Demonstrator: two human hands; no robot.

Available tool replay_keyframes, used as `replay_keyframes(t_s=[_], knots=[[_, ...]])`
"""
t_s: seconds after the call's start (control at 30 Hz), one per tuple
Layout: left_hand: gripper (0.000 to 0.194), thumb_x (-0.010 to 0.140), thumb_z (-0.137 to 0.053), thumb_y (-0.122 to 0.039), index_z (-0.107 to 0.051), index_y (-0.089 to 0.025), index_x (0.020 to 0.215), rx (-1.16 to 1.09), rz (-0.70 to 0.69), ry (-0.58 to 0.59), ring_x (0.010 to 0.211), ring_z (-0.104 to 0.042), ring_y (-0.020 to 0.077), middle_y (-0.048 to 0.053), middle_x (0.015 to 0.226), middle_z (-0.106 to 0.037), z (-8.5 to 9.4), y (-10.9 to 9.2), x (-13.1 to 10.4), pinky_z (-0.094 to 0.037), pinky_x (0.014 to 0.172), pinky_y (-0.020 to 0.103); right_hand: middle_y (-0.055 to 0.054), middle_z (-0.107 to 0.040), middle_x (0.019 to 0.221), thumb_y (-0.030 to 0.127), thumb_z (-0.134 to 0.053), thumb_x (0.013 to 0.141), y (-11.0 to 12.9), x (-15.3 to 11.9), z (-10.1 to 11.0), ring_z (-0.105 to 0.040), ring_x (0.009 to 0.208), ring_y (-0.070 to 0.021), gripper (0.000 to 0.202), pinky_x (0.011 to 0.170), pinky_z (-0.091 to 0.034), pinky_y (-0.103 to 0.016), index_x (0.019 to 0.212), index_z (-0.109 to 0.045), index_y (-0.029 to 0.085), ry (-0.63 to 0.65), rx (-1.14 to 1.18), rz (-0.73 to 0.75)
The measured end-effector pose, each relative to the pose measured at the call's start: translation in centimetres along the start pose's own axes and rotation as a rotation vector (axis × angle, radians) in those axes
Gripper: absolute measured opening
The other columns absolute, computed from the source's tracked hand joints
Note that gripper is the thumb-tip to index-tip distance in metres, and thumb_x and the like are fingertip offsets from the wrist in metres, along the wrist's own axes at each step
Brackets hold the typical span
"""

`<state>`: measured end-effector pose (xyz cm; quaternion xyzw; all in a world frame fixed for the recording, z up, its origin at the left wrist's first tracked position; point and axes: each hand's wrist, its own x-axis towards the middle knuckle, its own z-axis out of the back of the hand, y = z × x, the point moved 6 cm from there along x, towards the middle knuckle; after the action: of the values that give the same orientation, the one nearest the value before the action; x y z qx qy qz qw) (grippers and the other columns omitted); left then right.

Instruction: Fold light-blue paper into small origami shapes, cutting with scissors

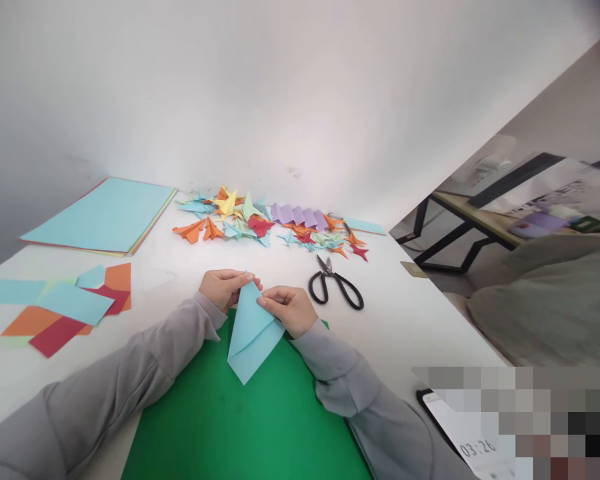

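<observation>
A light blue paper (253, 333), folded into a kite-like shape with its narrow tip upward, is held above a green sheet (240, 427). My left hand (226, 288) pinches the paper near its top tip. Just to the right, my right hand (290, 309) grips its right edge between thumb and fingers. A crease runs diagonally across the lower part of the paper, and a corner points down toward me.
Black-handled scissors (336, 283) lie right of my hands. Behind are folded paper pieces (253, 220) and a purple pleated strip (299, 217). Large sheets (105, 213) and loose coloured pieces (70, 307) lie left. A phone (460, 427) is at lower right.
</observation>
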<state>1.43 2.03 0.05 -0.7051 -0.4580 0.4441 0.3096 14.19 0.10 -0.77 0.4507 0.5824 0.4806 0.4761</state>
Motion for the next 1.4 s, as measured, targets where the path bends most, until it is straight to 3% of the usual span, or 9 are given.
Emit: replay_keyframes(t_s=[0.53,0.87,1.1,1.27,1.4], knots=[[0.020,0.045,-0.075,-0.017,-0.058,-0.009,0.052,-0.051,-0.007,-0.034,0.048,-0.059,0.0152,0.008,0.054,-0.065,0.0,-0.6,-0.1,-0.047,0.042,0.025,0.001,-0.063,0.052,0.031,-0.073,0.051,0.2,-0.1,-0.2,-0.052,0.045,-0.0090,0.019,0.046,-0.040,-0.022,0.059,-0.065,0.015,-0.001,-0.021,0.014],[0.032,0.049,-0.074,-0.029,-0.047,-0.013,0.048,0.000,-0.072,-0.109,0.044,-0.057,0.0142,0.005,0.052,-0.063,0.5,-0.8,-0.3,-0.040,0.034,0.021,-0.001,-0.064,0.054,0.031,-0.072,0.052,0.3,-0.2,-0.4,-0.054,0.047,-0.0106,0.018,0.047,-0.041,-0.023,0.059,-0.065,0.015,0.009,-0.051,0.029],[0.037,0.059,-0.064,-0.046,-0.057,-0.010,0.054,0.052,-0.120,-0.146,0.051,-0.060,0.0163,0.008,0.052,-0.063,0.9,-1.0,0.2,-0.046,0.043,0.024,-0.001,-0.064,0.053,0.029,-0.071,0.054,0.2,-0.1,-0.2,-0.053,0.047,-0.0105,0.016,0.047,-0.040,-0.023,0.059,-0.065,0.015,-0.023,-0.101,0.044],[0.030,0.046,-0.075,-0.034,-0.060,-0.010,0.054,0.165,-0.218,-0.134,0.047,-0.058,0.0146,0.006,0.052,-0.062,0.8,-1.5,-0.2,-0.048,0.046,0.027,0.000,-0.063,0.053,0.028,-0.071,0.054,0.4,0.1,-0.1,-0.053,0.047,-0.0102,0.015,0.047,-0.040,-0.022,0.059,-0.065,0.015,-0.019,-0.099,0.061],[0.029,0.046,-0.074,-0.033,-0.056,-0.011,0.050,0.154,-0.216,-0.164,0.042,-0.056,0.0142,0.002,0.046,-0.057,0.8,-1.8,-0.4,-0.045,0.040,0.026,0.001,-0.063,0.053,0.029,-0.071,0.054,0.3,0.0,-0.3,-0.053,0.046,-0.0101,0.017,0.046,-0.040,-0.022,0.060,-0.065,0.015,0.002,-0.068,0.053]])
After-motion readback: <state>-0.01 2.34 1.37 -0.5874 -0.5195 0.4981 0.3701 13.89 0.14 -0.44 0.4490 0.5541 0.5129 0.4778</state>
